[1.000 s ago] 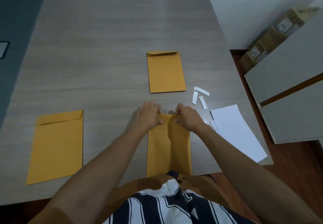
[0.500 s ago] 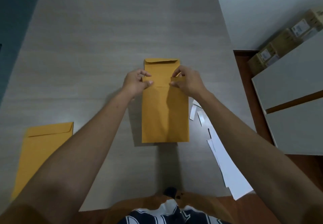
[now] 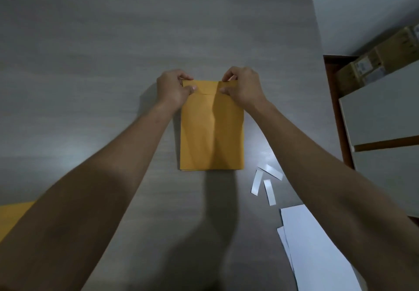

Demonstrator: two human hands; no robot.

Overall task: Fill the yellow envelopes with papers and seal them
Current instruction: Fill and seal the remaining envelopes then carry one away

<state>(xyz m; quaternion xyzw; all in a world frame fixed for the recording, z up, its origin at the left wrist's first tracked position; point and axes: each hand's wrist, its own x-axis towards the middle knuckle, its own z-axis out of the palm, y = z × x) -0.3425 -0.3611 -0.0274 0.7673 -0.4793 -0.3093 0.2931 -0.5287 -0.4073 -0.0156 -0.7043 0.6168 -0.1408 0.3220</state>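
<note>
Fingers (image 3: 227, 79) of both the left hand (image 3: 173, 88) and right hand (image 3: 242, 86) pinch a folded-flap envelope (image 3: 212, 131), seemingly sealed; beside them, loose papers (image 3: 317, 252) and another envelope (image 3: 13, 215) probably await filling.

Yellow envelope (image 3: 212, 131), white papers (image 3: 317, 252) & strips (image 3: 264, 183), grey woodgrain table (image 3: 113, 41)

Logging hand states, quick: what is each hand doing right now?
Left hand: pinching the top left corner of the yellow envelope.
Right hand: pinching its top right corner.
</note>
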